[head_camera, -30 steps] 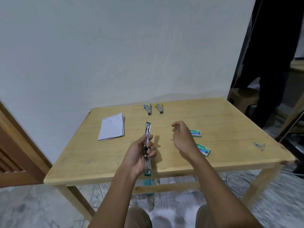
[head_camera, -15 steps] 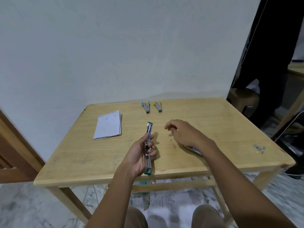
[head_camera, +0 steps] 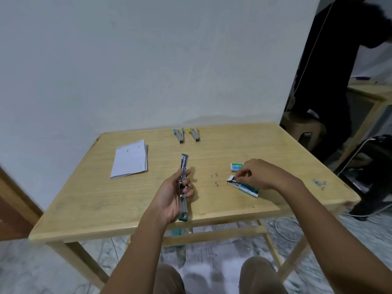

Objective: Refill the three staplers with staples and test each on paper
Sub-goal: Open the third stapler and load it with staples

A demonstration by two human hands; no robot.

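My left hand point(head_camera: 172, 195) grips a teal stapler point(head_camera: 183, 166) that is swung fully open, held lengthwise above the wooden table point(head_camera: 89, 200). My right hand point(head_camera: 257, 174) hovers over an open green staple box point(head_camera: 246, 187), its fingertips curled at the box's open end; whether they pinch staples is hidden. A second, closed staple box point(head_camera: 235, 167) lies just behind it. A blue stapler point(head_camera: 179, 135) and a yellow stapler point(head_camera: 194, 134) lie side by side at the table's far edge. A folded stack of white paper point(head_camera: 129, 159) lies to the left.
A few loose staples point(head_camera: 214, 177) are scattered between my hands, and more staple strips point(head_camera: 318, 182) lie near the right edge. A person in dark clothes point(head_camera: 339, 71) stands at the right by a stool point(head_camera: 303, 128). Papers lie on the floor under the table.
My right hand has moved right and toward me, from the loose staples at mid-table to the open staple box. The left hand still holds the open teal stapler in place.
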